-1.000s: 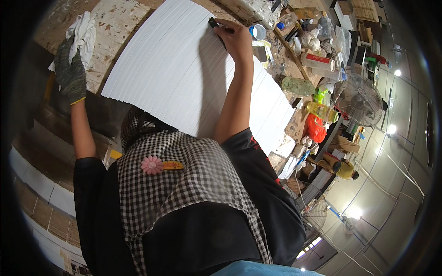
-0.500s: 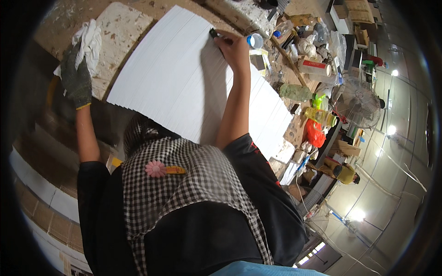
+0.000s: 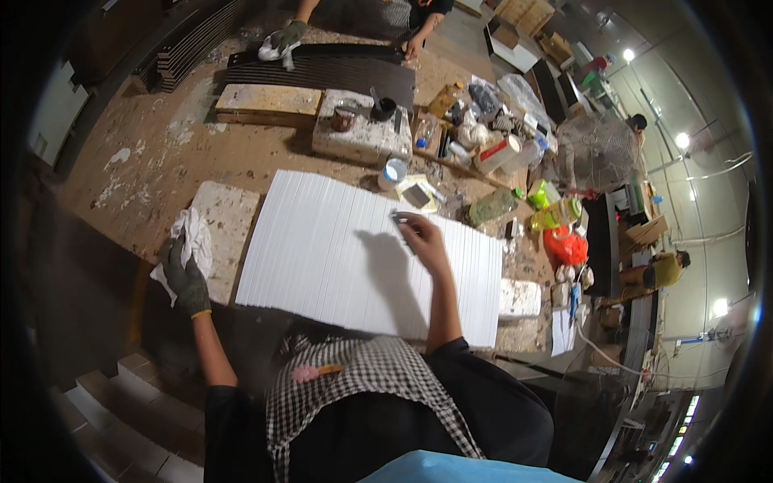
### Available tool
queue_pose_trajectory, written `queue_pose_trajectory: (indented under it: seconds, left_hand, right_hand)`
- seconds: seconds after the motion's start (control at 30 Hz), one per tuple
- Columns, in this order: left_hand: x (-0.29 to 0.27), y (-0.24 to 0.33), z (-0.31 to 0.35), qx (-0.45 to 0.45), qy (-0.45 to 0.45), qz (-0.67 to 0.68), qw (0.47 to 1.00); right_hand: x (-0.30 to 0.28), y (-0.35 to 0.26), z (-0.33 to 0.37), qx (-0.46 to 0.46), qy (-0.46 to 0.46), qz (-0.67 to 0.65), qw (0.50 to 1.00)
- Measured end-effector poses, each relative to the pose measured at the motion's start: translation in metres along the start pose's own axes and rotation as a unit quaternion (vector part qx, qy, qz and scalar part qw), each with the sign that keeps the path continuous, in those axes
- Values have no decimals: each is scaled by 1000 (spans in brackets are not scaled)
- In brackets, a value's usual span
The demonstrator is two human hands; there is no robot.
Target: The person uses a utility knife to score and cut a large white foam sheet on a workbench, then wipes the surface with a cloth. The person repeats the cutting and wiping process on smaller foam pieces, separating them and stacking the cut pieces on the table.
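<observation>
A row of long white strips lies side by side in front of me, raised on pale blocks. Over its right half is my right hand, bare, its fingers pinched on a small dark object whose kind I cannot make out. The hand's shadow falls on the strips. My left hand, in a dark grey glove, grips a crumpled white cloth beside the left pale block. Beyond the far edge of the strips stands a blue-rimmed plastic cup.
Across the stained wooden table, another person's gloved hand holds a white cloth over dark strips. A pale block carries small pots. Bottles, bags and a red plastic bag crowd the right. A fan stands behind.
The view has tilted up, showing more of the table and the other person's hands. My right hand has moved away from the cup, nearer to me. My left hand still holds the cloth.
</observation>
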State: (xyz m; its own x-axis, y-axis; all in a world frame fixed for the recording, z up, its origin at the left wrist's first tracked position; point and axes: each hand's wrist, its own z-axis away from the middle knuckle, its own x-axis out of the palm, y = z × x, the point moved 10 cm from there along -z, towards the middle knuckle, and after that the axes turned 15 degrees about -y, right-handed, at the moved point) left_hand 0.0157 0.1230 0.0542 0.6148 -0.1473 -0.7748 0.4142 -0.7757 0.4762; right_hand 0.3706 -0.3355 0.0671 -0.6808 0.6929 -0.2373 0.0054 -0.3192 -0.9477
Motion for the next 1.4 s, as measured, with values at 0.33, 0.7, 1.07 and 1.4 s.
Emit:
queue_pose_trajectory:
  seconds: [0.33, 0.7, 1.07, 1.4]
  left_hand:
    - [92, 287, 4, 423, -353, 69, 832]
    - [259, 268, -163, 215, -388, -109, 890]
    - [106, 357, -42, 293, -245, 201, 902]
    - [103, 451, 82, 256, -294, -217, 895]
  right_hand:
    - [-121, 57, 248, 3, 254, -132, 958]
    - [-107, 129, 477, 9, 496, -222, 840]
    - [-157, 110, 348, 25, 386, 33, 922]
    - [-261, 125, 280, 109, 282, 161, 939]
